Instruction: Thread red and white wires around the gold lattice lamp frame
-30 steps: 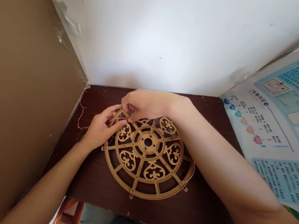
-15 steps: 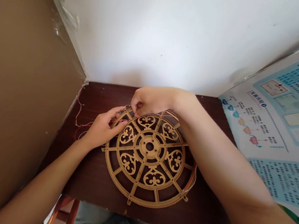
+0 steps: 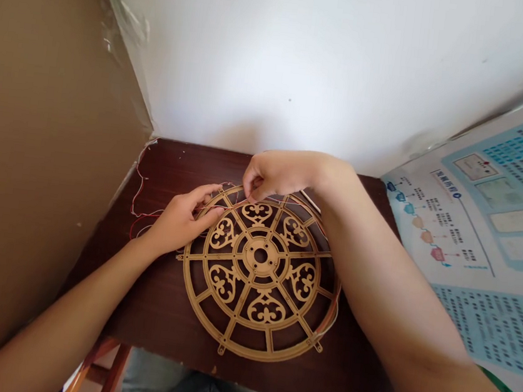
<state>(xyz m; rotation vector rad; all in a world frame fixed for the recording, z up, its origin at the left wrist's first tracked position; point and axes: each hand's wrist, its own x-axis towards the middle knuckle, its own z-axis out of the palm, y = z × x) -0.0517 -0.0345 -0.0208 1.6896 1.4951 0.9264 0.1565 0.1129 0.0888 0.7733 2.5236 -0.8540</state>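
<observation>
Left hand (image 3: pixel 180 221) curled at far-left rim of fretwork wooden wheel (image 3: pixel 266 355); right hand (image 3: pixel 280 174) narrowly pinched at far rim, hold on thin wire (image 3: pixel 137 172) unclear.

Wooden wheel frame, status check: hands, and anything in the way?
Left hand on upper-left rim. Right hand at top rim. Wooden wheel frame flat on dark table. Red wires left of frame.

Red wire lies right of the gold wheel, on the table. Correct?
No: the red wire lies left of the gold wheel, not right. It is on the table, as the head view shows.
</observation>
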